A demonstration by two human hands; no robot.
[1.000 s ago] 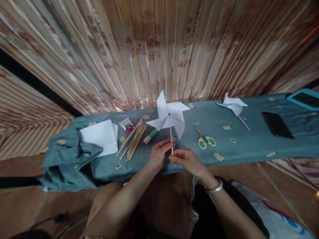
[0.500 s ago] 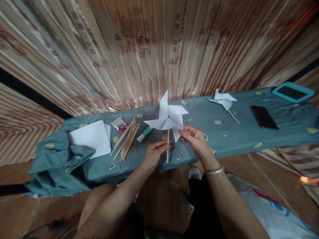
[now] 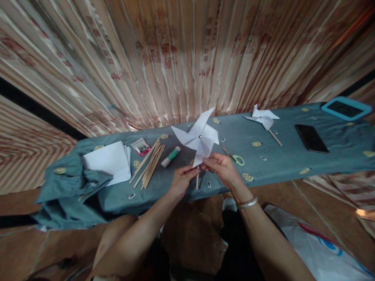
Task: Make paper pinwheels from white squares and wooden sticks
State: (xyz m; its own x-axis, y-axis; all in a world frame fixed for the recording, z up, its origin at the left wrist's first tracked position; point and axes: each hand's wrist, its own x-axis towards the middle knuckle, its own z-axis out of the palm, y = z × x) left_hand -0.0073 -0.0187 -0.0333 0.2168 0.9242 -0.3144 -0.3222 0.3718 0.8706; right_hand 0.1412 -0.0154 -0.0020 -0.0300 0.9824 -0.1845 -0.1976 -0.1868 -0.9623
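A white paper pinwheel (image 3: 202,137) with a silver pin at its centre faces me on a wooden stick (image 3: 197,182). My left hand (image 3: 182,180) is closed round that stick, just below the paper blades. With thumb and fingers, my right hand (image 3: 220,167) pinches the lowest blade near its edge. Part of the stick is hidden behind the blade and my fingers. Under my hands, a glue stick (image 3: 171,157) with a green label lies on the cloth. Scissors (image 3: 234,157) with a yellow-green handle rest beyond my right hand.
Left on the cloth-covered table (image 3: 187,195) are white paper sheets (image 3: 107,162), several wooden sticks (image 3: 150,166) and a small box of pins (image 3: 141,146). To the right lie another pinwheel (image 3: 263,118), a phone (image 3: 311,138) and a blue-framed tablet (image 3: 346,108). A curtain (image 3: 181,58) hangs behind.
The pinwheel's blades have turned clockwise a little on the pin. My right hand has shifted left and down with the blade, uncovering the scissors. My left hand stays on the stick.
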